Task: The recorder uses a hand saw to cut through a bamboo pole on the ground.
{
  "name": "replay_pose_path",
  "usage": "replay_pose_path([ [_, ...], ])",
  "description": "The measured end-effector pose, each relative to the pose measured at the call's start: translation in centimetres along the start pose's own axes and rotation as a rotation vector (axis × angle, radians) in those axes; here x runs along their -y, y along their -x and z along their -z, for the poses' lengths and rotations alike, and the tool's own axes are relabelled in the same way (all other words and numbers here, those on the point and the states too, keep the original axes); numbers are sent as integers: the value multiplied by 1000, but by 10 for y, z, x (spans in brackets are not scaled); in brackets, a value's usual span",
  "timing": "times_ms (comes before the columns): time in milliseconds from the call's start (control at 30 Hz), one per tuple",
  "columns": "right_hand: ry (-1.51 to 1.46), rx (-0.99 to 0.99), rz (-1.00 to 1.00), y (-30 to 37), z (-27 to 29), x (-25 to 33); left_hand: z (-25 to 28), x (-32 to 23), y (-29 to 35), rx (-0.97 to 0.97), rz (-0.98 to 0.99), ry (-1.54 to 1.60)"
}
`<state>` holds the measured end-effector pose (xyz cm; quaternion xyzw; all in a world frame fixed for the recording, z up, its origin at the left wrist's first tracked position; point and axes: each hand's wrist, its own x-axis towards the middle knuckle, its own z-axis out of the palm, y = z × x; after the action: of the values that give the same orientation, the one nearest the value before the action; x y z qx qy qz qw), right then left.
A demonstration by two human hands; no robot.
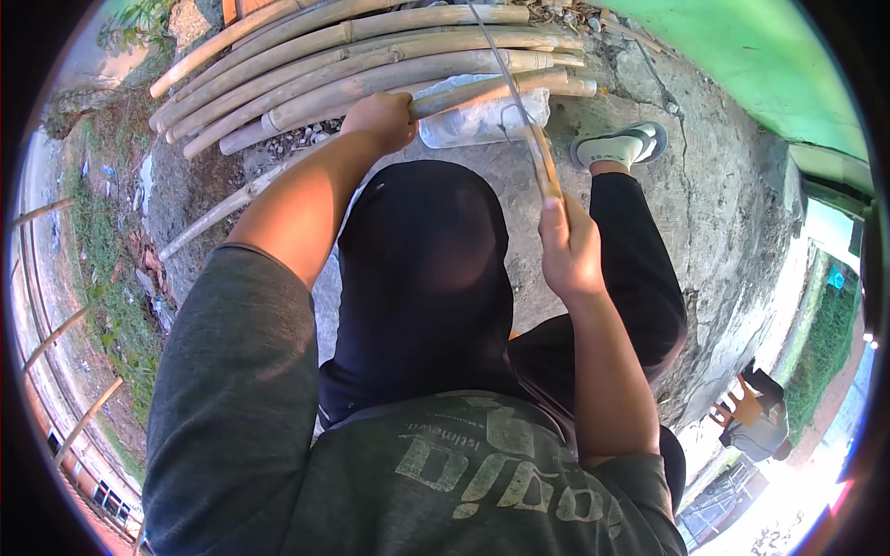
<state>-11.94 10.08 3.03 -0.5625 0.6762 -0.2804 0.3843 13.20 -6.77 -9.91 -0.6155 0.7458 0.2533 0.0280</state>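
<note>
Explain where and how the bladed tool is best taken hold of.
Probably by its wooden handle, from the near side: that end points back toward the person, where the right hand grips it, while the thin blade runs away across the bamboo.

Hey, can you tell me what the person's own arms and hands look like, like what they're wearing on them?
The left hand and right hand are bare, as are both wrists. The left sleeve and right sleeve are dark grey, short and plain, leaving the forearms uncovered.
</note>
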Motion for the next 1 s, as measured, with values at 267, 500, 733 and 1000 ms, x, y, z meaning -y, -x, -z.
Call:
replay_pose_path([
  [267,-198,2,-74,114,29,3,14,7,18,-18,41,-44],
  [500,-179,-20,-118,10,10,-7,-2,4,-1,-64,-51,-50],
  [733,-137,-7,-27,123,22,-11,10,5,19,22,44,-54],
  [1000,-246,-35,-103,31,16,-10,-4,2,7,-2,-43,-16],
])
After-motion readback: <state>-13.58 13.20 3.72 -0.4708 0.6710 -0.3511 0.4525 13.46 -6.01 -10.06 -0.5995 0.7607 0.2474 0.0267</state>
